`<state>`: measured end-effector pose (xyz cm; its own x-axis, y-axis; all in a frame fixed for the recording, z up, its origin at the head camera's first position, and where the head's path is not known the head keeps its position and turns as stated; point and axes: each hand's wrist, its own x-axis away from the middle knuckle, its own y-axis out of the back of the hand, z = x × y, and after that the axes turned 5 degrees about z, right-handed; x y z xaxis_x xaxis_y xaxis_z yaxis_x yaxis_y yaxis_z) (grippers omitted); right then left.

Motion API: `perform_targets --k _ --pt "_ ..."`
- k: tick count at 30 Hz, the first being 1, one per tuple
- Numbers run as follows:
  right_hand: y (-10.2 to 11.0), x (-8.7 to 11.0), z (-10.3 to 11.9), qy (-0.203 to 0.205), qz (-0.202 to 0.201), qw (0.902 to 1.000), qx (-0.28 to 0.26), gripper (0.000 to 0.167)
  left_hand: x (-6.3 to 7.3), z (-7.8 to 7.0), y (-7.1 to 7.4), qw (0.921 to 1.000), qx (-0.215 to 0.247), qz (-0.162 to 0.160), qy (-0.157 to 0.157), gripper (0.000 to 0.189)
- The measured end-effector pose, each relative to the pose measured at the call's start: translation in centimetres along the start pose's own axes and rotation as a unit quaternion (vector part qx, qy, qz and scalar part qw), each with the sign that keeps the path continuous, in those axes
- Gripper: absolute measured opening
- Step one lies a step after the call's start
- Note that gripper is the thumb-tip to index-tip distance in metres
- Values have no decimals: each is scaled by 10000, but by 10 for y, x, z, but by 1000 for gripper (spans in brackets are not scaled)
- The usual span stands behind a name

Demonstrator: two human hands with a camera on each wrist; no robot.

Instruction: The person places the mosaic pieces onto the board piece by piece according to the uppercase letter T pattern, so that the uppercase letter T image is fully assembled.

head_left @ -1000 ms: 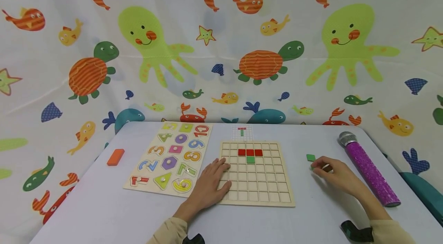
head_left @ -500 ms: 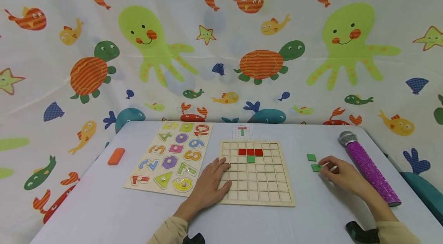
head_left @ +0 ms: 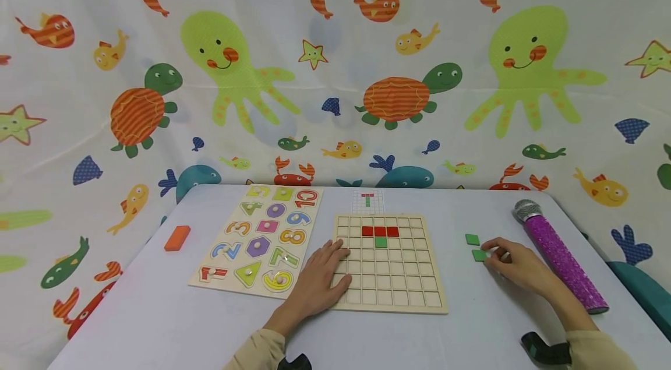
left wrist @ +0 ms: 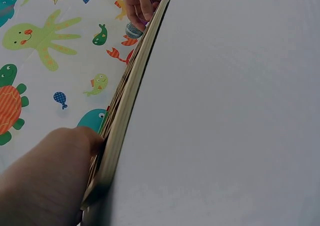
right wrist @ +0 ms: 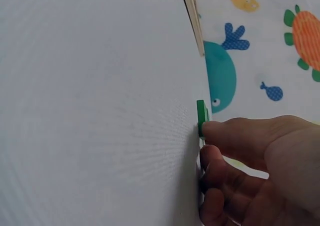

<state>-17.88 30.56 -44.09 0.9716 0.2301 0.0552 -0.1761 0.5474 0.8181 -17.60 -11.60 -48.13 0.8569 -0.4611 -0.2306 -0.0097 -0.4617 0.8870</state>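
Note:
My left hand (head_left: 317, 282) lies spread over the left edge of a wooden grid board (head_left: 401, 284), thumb and fingers on its squares. Three red square tiles (head_left: 380, 231) form a row near the board's top, and one green tile (head_left: 381, 242) sits under the middle one. To the right of the board, my right hand (head_left: 516, 265) pinches a green square tile (head_left: 477, 255) at its right side, close over the table. In the right wrist view the thumb presses this tile's edge, with the other fingers curled below. Another green tile (head_left: 472, 239) lies just behind it.
A number-and-shape puzzle board (head_left: 209, 278) lies left of the grid board. Behind the grid stands a small pattern card (head_left: 368, 202) with a T shape. A purple glitter microphone (head_left: 566, 262) lies at the right, an orange block (head_left: 177, 238) at far left.
My right hand has shifted slightly right and toward me with the green tile, which now shows apart from the other green one. The left hand has stayed on the board.

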Motion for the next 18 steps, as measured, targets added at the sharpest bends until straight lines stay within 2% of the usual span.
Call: perform_targets --k 5,18 --pt "-1 0 0 53 -64 9999 89 25 0 0 0 10000 3 29 8 48" --pt "-5 -3 1 147 -224 9986 -462 17 0 -2 2 10000 48 50 31 48"
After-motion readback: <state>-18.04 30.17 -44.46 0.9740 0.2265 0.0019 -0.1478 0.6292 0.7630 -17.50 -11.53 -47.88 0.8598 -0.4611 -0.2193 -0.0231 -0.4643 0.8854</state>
